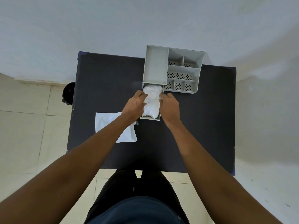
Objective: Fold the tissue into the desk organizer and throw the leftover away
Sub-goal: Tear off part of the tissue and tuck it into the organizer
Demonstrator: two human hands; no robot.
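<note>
A grey desk organizer [156,65] stands at the far side of the dark table [202,126], with its drawer [149,118] pulled out toward me. Crumpled white tissue [152,102] fills the drawer. My left hand [135,105] presses on the tissue's left side, fingers curled onto it. Against the tissue's right edge sits my right hand [169,105], its fingers gripping it at the drawer's rim. A second white tissue [113,126] lies flat on the table to the left, partly under my left forearm.
The organizer has several perforated compartments [180,75] on its right. A black round bin [68,92] stands on the tiled floor off the table's left edge. A white wall runs behind the table.
</note>
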